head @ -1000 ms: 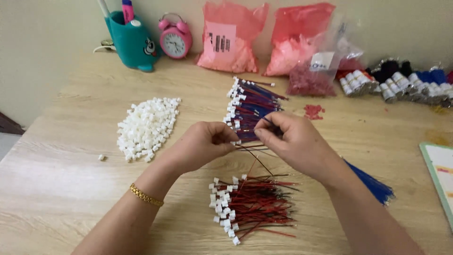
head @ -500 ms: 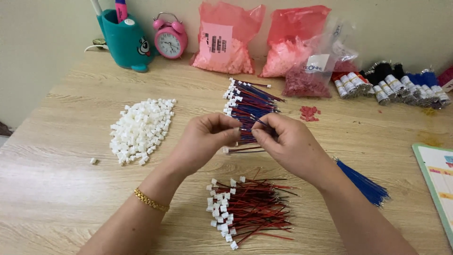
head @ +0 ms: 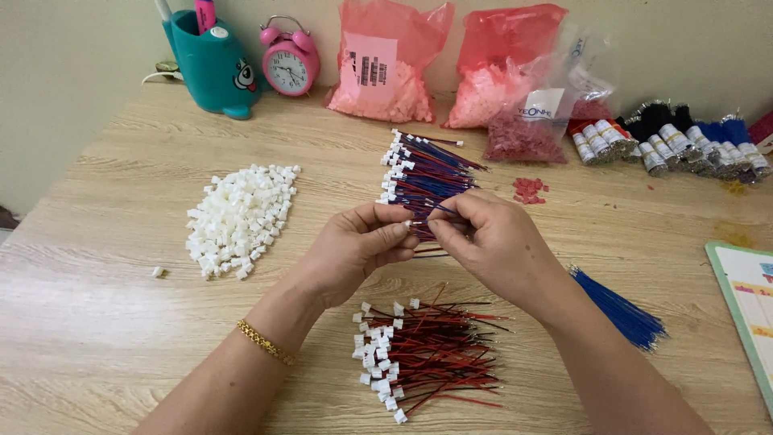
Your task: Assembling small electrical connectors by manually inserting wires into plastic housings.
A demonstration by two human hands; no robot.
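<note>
White connector pinched between both hands, left hand and right hand; wires level, trailing right.

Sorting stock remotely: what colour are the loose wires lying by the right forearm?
Blue: the loose wires show best in the head view.

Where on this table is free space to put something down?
Bare wood lies left of the white connector pile, along the near left table edge, and between the blue wires and the booklet. The back row of pink bags and wire bundles is crowded.
</note>
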